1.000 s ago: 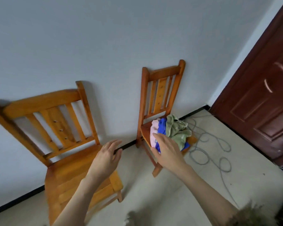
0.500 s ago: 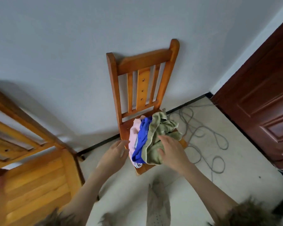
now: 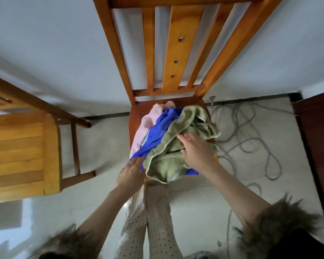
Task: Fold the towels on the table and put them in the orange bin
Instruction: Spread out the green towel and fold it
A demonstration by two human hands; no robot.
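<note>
The right hand (image 3: pixel 196 150) rests with relaxed fingers on the green towel (image 3: pixel 178 146), left hand (image 3: pixel 132 173) loose beside the blue towel (image 3: pixel 157 135); the crumpled pile on the chair (image 3: pixel 134 116) (overhanging the front) may slide off.

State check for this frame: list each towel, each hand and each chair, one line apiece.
green towel: crumpled, on top of the pile
blue towel: crumpled, under the green
pink towel: bunched, at the pile's left
right hand: on the green towel
left hand: open, at the pile's edge
chair: bears the pile
second chair: seat bare

right hand (image 3: pixel 198 152) rests on green towel (image 3: pixel 168 165); left hand (image 3: pixel 131 174) beside blue towel (image 3: pixel 157 135)
</note>
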